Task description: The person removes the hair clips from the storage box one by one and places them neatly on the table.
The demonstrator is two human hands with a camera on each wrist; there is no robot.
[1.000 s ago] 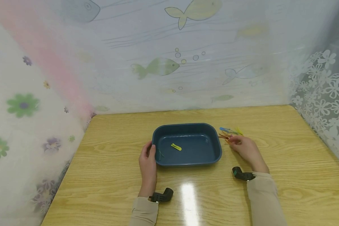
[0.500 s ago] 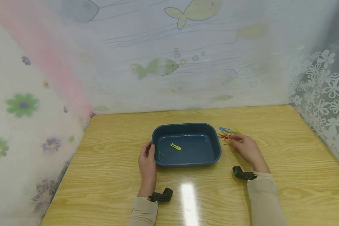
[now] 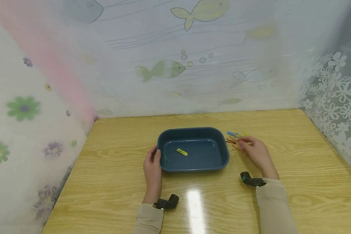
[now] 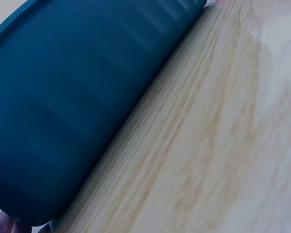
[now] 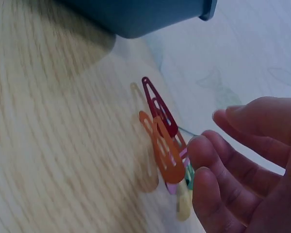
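Observation:
My left hand (image 3: pixel 153 167) grips the left end of a dark blue plastic tray (image 3: pixel 193 170), thumb at the rim and fingers along the outer wall. Inside the tray lie a yellow snap hair clip (image 3: pixel 182 152) and a thin green clip (image 3: pixel 166 160). To the right of the tray, my right hand (image 3: pixel 255 152) is at a small pile of snap hair clips with its fingers curved. The right wrist view shows an orange clip (image 5: pixel 169 155) and a dark red clip (image 5: pixel 157 107) near the fingertips. A thin greenish line meets the fingers; whether they pinch it is unclear.
The blue clip (image 3: pixel 232 134) lies at the far side of the pile, close to the tray's right wall. Wood-grain table (image 3: pixel 111 182) surrounds the tray. Behind it hangs a fish-patterned curtain (image 3: pixel 163 91), with flowered curtains at both sides.
My right hand's fingertips have risen slightly and shifted a little away from the orange clips. The left hand and the tray have hardly moved.

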